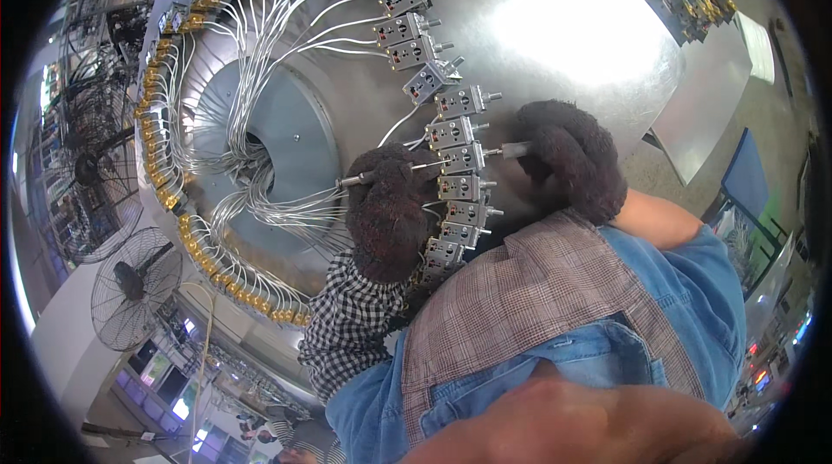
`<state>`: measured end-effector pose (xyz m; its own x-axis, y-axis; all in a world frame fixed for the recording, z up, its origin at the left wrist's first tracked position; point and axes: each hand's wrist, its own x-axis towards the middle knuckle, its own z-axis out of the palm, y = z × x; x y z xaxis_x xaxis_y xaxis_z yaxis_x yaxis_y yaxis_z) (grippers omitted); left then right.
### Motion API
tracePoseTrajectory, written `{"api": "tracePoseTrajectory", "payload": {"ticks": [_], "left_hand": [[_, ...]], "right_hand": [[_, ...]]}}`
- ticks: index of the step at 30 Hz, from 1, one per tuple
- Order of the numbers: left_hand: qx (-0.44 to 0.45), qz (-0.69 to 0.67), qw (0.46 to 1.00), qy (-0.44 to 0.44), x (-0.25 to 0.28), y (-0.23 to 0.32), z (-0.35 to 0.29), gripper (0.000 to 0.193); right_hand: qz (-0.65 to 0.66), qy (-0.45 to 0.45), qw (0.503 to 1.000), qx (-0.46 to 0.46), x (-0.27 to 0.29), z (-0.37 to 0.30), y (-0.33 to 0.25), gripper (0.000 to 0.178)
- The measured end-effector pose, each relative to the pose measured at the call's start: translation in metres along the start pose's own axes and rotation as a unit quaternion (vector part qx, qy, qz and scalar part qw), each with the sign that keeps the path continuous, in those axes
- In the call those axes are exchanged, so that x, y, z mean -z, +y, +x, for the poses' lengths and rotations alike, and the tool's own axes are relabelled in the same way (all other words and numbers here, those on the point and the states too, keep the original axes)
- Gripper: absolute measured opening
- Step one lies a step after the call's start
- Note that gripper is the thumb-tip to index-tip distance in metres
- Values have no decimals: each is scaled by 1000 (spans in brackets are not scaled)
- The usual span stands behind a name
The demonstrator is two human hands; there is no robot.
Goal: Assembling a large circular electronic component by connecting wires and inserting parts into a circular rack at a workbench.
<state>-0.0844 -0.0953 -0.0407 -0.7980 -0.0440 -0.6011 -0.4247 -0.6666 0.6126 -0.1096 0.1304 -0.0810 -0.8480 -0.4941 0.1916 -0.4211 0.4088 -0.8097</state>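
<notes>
Here, one metal block sits in a curved row of blocks along a shiny metal housing.
From where I stand, the gloved left hand pinches a slim screwdriver-like tool pointed at it; the right hand curls round a grey cylindrical tool by its outer side.

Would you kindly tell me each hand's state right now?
Left hand: closed, holding a thin metal tool.
Right hand: closed, holding a short metal cylinder.
</notes>
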Motion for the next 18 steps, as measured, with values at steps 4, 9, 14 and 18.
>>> {"api": "tracePoseTrajectory", "payload": {"ticks": [4,9,14,18], "left_hand": [[-7,21,1000,-3,-1,1,1,23],[-70,144,987,5,-8,1,0,22],[-157,337,928,12,-7,-1,-1,23],[-175,384,906,8,-2,1,-2,24]], "right_hand": [[417,121,864,-254,-5,0,-8,35],[-59,17,998,24,-6,-5,11,38],[180,81,971,-135,-2,1,-4,40],[-56,4,998,-10,-6,-14,11,42]]}}
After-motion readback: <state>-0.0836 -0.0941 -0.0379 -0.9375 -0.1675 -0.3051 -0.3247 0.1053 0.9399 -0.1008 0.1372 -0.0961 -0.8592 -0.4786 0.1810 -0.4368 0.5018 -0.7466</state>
